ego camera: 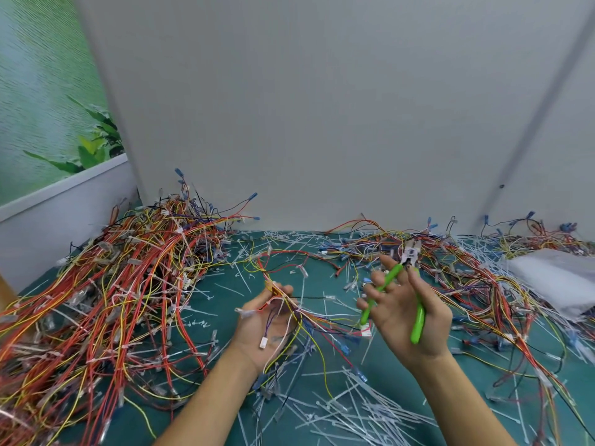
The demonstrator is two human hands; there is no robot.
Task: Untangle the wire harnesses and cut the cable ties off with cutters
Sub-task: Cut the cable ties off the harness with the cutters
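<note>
My left hand point(267, 320) is palm up and grips a small wire harness point(289, 309) of red, yellow, white and black wires; a white connector point(264, 342) lies on the palm. My right hand point(405, 317) is palm up and holds green-handled cutters point(418, 317), one handle in the palm under the thumb, the other across the spread fingers. The cutter jaws point(409, 252) point away, above the table. Harness wires trail from my left hand to the right, under the cutters.
A big heap of tangled red, orange and yellow harnesses point(106, 300) fills the left of the green table point(225, 304). More harnesses point(483, 268) lie along the back and right. Cut white cable ties point(338, 413) litter the front. A white plastic bag point(560, 278) sits far right. Grey walls close the back.
</note>
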